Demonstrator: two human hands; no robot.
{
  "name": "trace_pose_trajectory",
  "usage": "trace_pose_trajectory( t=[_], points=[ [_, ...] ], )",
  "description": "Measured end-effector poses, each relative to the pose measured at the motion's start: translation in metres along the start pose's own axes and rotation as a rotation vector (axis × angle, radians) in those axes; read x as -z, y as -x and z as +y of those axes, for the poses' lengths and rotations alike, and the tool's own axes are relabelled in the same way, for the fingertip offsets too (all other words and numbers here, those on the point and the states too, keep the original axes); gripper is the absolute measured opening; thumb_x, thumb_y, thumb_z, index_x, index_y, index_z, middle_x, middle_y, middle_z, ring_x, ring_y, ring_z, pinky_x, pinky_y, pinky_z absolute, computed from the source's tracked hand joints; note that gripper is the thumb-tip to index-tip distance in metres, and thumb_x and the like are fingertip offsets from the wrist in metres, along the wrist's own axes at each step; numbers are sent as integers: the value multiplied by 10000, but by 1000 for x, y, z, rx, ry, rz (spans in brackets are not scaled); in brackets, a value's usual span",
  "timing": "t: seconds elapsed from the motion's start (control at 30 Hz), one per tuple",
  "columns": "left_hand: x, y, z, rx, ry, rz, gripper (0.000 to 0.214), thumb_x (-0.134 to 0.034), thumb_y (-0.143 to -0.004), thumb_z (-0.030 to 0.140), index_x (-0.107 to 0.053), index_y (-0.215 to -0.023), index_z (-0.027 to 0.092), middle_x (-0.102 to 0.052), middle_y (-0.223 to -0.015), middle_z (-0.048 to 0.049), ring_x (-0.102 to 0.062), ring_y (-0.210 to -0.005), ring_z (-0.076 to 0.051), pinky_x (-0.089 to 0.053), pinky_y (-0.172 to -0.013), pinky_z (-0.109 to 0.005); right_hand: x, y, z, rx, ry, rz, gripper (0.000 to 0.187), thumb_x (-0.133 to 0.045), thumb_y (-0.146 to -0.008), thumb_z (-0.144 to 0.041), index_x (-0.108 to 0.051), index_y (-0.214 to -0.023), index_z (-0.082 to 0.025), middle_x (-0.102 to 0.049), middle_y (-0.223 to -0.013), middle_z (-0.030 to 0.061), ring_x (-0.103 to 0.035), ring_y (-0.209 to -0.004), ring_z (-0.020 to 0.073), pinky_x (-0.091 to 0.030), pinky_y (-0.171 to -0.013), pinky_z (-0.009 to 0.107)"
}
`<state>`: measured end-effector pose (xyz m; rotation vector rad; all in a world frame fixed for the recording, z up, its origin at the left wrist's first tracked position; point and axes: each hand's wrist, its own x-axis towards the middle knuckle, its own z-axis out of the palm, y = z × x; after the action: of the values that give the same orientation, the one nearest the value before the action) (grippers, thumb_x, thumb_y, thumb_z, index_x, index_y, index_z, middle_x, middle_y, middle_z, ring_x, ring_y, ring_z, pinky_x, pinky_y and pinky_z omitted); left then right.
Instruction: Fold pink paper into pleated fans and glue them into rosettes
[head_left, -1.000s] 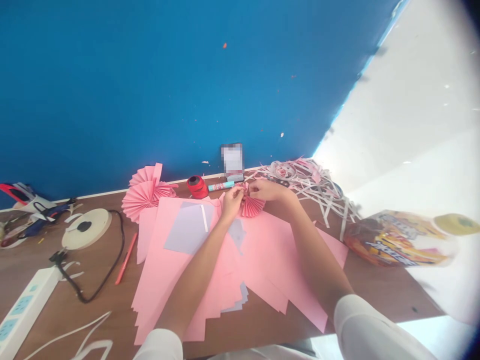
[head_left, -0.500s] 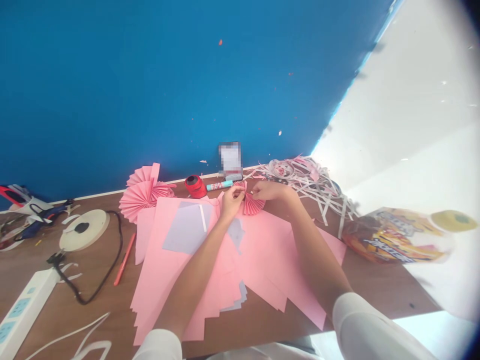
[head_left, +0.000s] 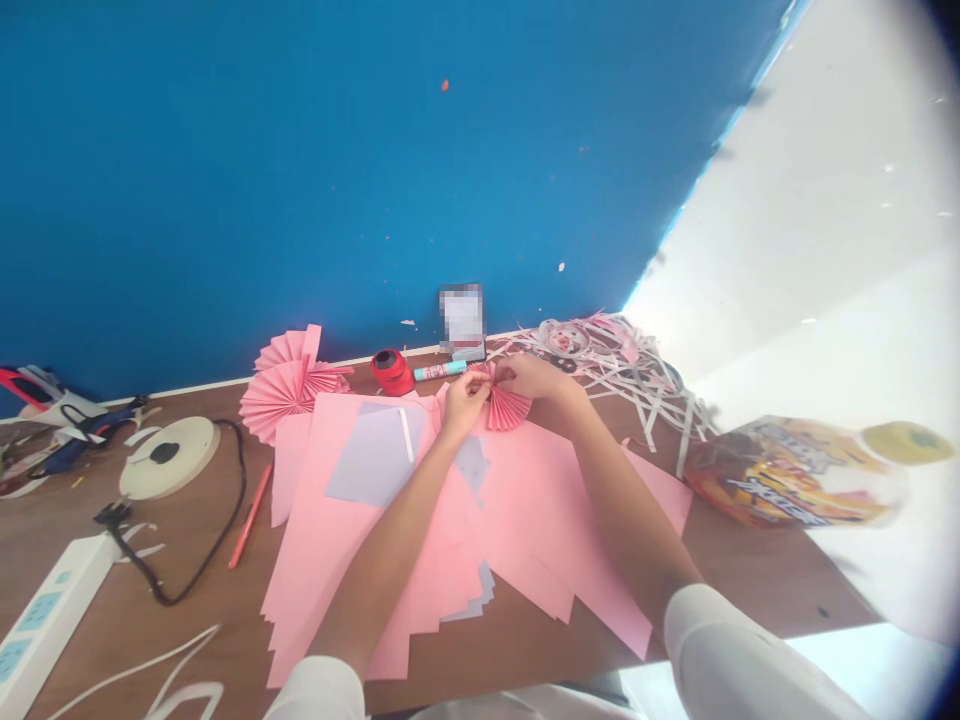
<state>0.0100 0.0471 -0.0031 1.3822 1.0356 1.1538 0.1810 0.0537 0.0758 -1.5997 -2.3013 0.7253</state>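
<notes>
A pink pleated paper fan (head_left: 510,411) is spread above the paper sheets, between my hands. My left hand (head_left: 465,402) pinches the fan at its gathered left side. My right hand (head_left: 536,378) is closed at the fan's upper part, its fingertips close to my left fingers; whatever they pinch is too small to make out. A spool of red thread (head_left: 392,372) stands left of my hands, and a thin red line runs from near it toward my left hand. Beside the spool lies a light-blue glue stick (head_left: 439,371). Pink paper sheets (head_left: 525,500) lie under my forearms.
Finished-looking pink rosettes (head_left: 277,395) lie at the back left. A phone (head_left: 463,318) leans on the blue wall. Paper strips (head_left: 637,370) heap at the back right, near a drink bottle (head_left: 802,470). Leftward are a red pen (head_left: 250,516), white reel (head_left: 169,458) and power strip (head_left: 56,620).
My right hand has shifted left, bringing its fingertips in close to my left fingers over the fan. The left hand still holds the fan in the same place.
</notes>
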Motion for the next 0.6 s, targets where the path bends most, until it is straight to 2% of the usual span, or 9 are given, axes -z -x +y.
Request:
trace_pose_trajectory(
  t=[0.1,0.17,0.23,0.3,0.37,0.43,0.5,0.6],
  points=[
    [0,0,1,-4,19,-12,168,-641,-777,267,-660,-908,165,-669,-842,-49,-622,-753,-137,-511,-688,-261,-8,-4,1,94,-25,-37,137,-508,-806,-197,-641,-814,-164,-674,-796,30,-570,-715,131,-344,-630,219],
    [0,0,1,-1,33,-14,167,-645,-773,269,-659,-903,165,-665,-833,-46,-622,-751,-137,-511,-682,-260,-10,-5,0,97,9,-10,141,-500,-815,-202,-633,-793,-163,-670,-789,33,-564,-715,136,-333,-626,224],
    [0,0,1,6,32,-11,172,-654,-768,280,-658,-895,164,-661,-828,-43,-618,-745,-135,-509,-679,-258,-9,-4,-1,32,80,109,143,-502,-825,-226,-632,-802,-172,-674,-817,47,-566,-741,158,-319,-618,240],
    [-1,-1,1,13,23,-5,178,-660,-765,287,-658,-893,163,-661,-832,-44,-611,-740,-131,-504,-677,-253,-7,-4,-2,-58,142,285,176,-474,-855,-244,-638,-865,-179,-679,-866,71,-570,-777,188,-316,-624,261],
    [-1,-1,2,23,23,1,179,-663,-762,288,-660,-891,164,-661,-836,-45,-607,-738,-129,-497,-667,-246,-4,-4,-3,-124,154,438,248,-411,-894,-223,-628,-1003,-176,-678,-944,102,-576,-831,216,-336,-652,278],
    [-2,0,3,38,30,6,174,-667,-756,284,-662,-882,165,-661,-831,-45,-603,-733,-129,-491,-652,-240,-1,-3,-3,-174,146,514,338,-374,-892,-153,-574,-1164,-162,-669,-1025,134,-579,-884,238,-356,-680,289],
    [-2,0,6,52,35,10,165,-667,-753,276,-664,-874,165,-660,-817,-42,-599,-724,-128,-486,-644,-238,2,-1,-5,-203,159,505,422,-383,-849,-78,-533,-1235,-156,-668,-1036,150,-583,-904,253,-360,-685,293],
    [-2,0,8,69,45,19,149,-659,-754,259,-665,-869,164,-659,-800,-39,-598,-714,-127,-483,-649,-240,7,4,-10,-171,193,371,360,-437,-796,-58,-611,-1089,-174,-681,-966,132,-591,-881,247,-346,-664,281]
  ],
)
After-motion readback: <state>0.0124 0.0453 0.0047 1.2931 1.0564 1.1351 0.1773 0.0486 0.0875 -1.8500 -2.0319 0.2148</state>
